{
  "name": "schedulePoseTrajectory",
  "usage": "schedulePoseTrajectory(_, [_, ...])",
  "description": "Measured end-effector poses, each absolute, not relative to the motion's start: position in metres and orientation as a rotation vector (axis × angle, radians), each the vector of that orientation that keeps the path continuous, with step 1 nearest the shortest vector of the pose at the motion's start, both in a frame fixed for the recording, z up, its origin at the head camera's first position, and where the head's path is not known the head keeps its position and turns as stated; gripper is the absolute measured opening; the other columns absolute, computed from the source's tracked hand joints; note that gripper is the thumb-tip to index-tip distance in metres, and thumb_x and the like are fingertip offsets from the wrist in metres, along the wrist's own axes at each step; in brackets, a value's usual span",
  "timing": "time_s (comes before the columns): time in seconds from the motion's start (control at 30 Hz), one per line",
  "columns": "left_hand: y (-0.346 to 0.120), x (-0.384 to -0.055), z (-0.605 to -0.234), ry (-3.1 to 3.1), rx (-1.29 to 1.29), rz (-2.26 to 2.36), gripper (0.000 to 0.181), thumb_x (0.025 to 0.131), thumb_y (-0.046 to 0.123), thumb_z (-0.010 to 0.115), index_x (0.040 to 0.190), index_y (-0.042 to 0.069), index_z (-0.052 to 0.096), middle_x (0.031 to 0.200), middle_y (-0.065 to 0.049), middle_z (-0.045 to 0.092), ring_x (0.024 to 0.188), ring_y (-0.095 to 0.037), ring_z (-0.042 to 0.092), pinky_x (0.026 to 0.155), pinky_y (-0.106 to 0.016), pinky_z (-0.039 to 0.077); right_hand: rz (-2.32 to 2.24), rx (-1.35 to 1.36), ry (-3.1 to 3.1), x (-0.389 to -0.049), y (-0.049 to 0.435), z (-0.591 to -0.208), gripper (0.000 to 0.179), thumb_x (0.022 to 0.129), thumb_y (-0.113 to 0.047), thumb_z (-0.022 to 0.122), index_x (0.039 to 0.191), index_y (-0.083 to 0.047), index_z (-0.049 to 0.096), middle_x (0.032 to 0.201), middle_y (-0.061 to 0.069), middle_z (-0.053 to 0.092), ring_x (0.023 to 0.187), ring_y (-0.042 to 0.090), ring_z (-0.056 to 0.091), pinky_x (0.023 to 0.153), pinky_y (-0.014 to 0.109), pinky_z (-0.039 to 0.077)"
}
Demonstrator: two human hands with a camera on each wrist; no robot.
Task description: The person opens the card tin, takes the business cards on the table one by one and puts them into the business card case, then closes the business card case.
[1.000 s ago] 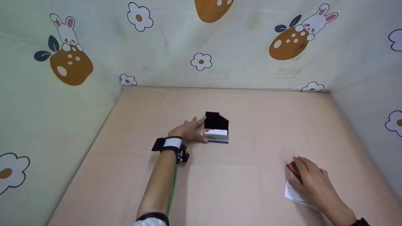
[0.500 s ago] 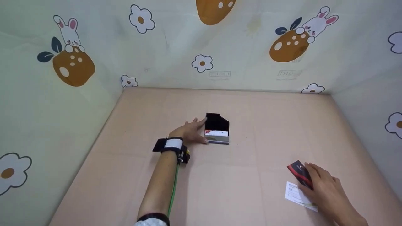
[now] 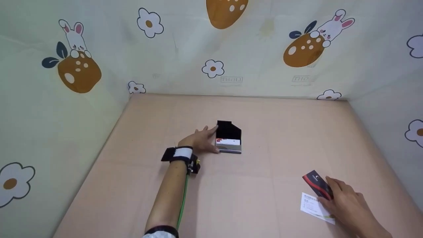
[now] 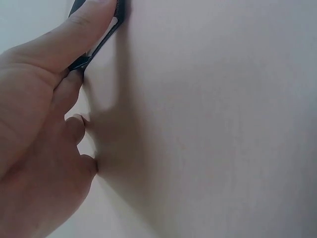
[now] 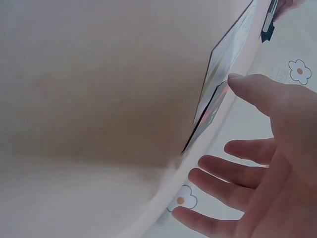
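Observation:
A card case (image 3: pixel 228 130) with its black lid raised lies mid-table, a white printed card (image 3: pixel 231 141) showing inside. My left hand (image 3: pixel 200 140) holds the case's left side between thumb and index finger; the left wrist view shows only a dark corner of the case (image 4: pixel 81 63) past the thumb. At the right, a black business card with a red stripe (image 3: pixel 315 183) lies beside and partly over a white printed card (image 3: pixel 309 205). My right hand (image 3: pixel 350 206) hovers at their right ends, fingers spread in the right wrist view, thumb tip close to the black card (image 5: pixel 208 119).
The pale pink tabletop (image 3: pixel 257 185) ends at a back wall (image 3: pixel 257 56) and side walls covered in bunny-and-flower print. A strapped wrist camera (image 3: pixel 193 163) with a green cable (image 3: pixel 182 205) runs along my left forearm.
My right hand has drawn back to the right and towards me, uncovering more of the black card and the white one. The left hand and the case stay put.

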State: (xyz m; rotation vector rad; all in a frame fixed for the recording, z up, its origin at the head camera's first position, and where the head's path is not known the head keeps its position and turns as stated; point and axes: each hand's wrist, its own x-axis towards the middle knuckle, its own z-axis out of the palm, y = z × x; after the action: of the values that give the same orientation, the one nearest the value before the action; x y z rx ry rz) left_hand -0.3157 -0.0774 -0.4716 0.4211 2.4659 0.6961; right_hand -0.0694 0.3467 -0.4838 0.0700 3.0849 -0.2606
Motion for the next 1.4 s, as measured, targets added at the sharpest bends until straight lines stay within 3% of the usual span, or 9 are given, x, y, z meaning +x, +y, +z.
schedulePoseTrajectory(0.2, [-0.078,-0.314,-0.472,2.477,0.41,0.709,0.105,0.079,0.049,0.081,0.159,0.044,0.014,0.17,-0.009,0.003,0.154,-0.048,-0.003,0.12,-0.072,0.005,-0.233,0.065,3.058,-0.07,0.349,-0.485,0.081,0.086,-0.038,0.076,0.142,0.01,0.043,0.128,0.041,0.053,0.102,0.049,0.056,0.081,0.071,0.046])
schedulePoseTrajectory(0.5, [-0.076,-0.316,-0.472,2.478,0.424,0.702,0.104,0.079,0.048,0.081,0.159,0.043,0.015,0.17,-0.01,0.004,0.154,-0.049,-0.003,0.12,-0.072,0.005,-0.303,0.123,2.988,-0.075,0.354,-0.481,0.088,0.086,-0.04,0.075,0.145,0.012,0.037,0.124,0.041,0.051,0.086,0.038,0.054,0.071,0.05,0.054])
schedulePoseTrajectory(0.63, [-0.075,-0.316,-0.471,2.484,0.436,0.68,0.105,0.079,0.049,0.081,0.159,0.043,0.013,0.17,-0.011,0.003,0.153,-0.05,-0.002,0.12,-0.071,0.006,-0.329,0.145,2.964,-0.077,0.353,-0.479,0.09,0.086,-0.041,0.076,0.146,0.013,0.035,0.124,0.042,0.049,0.088,0.039,0.053,0.073,0.051,0.055])
schedulePoseTrajectory(0.87, [-0.075,-0.314,-0.469,2.479,0.426,0.685,0.103,0.08,0.048,0.08,0.159,0.042,0.015,0.17,-0.01,0.004,0.154,-0.049,-0.001,0.121,-0.072,0.008,-0.332,0.113,3.06,-0.076,0.351,-0.48,0.083,0.081,-0.028,0.08,0.14,0.016,0.041,0.115,0.041,0.055,0.084,0.035,0.053,0.071,0.053,0.054])
schedulePoseTrajectory(1.4, [-0.077,-0.312,-0.47,2.484,0.433,0.689,0.104,0.08,0.05,0.079,0.159,0.042,0.013,0.17,-0.011,0.002,0.153,-0.05,-0.001,0.12,-0.072,0.007,-0.416,0.197,2.989,-0.082,0.352,-0.478,0.089,0.079,-0.027,0.082,0.14,0.02,0.037,0.111,0.038,0.055,0.086,0.036,0.052,0.071,0.043,0.051])
